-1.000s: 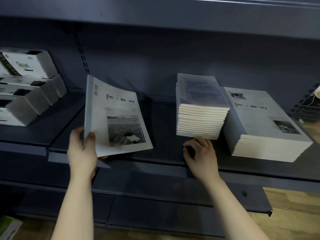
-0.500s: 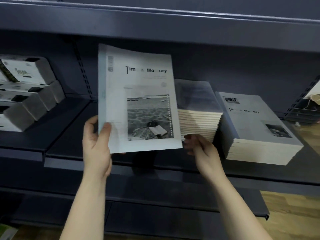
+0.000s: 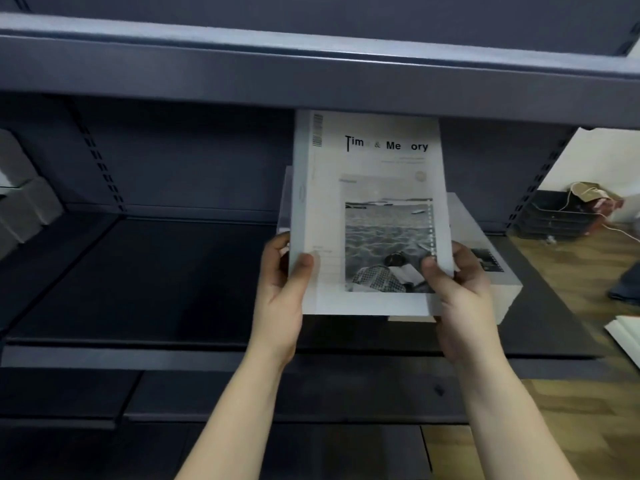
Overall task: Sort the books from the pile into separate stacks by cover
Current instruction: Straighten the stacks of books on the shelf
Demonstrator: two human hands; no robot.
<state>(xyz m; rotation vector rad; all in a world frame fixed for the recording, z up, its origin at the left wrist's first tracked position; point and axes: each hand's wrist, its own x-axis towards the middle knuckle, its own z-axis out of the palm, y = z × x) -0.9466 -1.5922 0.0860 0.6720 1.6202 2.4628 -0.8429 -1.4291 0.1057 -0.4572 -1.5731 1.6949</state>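
Observation:
I hold a white book (image 3: 370, 188) titled "Time & Memory", with a grey sea photo on its cover, upright in front of the shelf. My left hand (image 3: 282, 282) grips its lower left edge, thumb on the cover. My right hand (image 3: 460, 289) grips its lower right corner, thumb on the photo. Behind the book, a stack of white books (image 3: 498, 278) with a small dark photo lies on the dark shelf board (image 3: 156, 282). A second stack (image 3: 284, 202) shows only as a pale sliver at the book's left edge.
The upper shelf's front edge (image 3: 311, 74) hangs just above the held book. White boxes (image 3: 24, 206) sit at the far left. To the right are wooden floor, dark trays (image 3: 554, 216) with cables, and pale sheets (image 3: 627, 334) at the frame edge.
The book moved right, from left of the stacks to in front of them. My right hand left the shelf edge and took hold of its lower right corner. The view shifted right.

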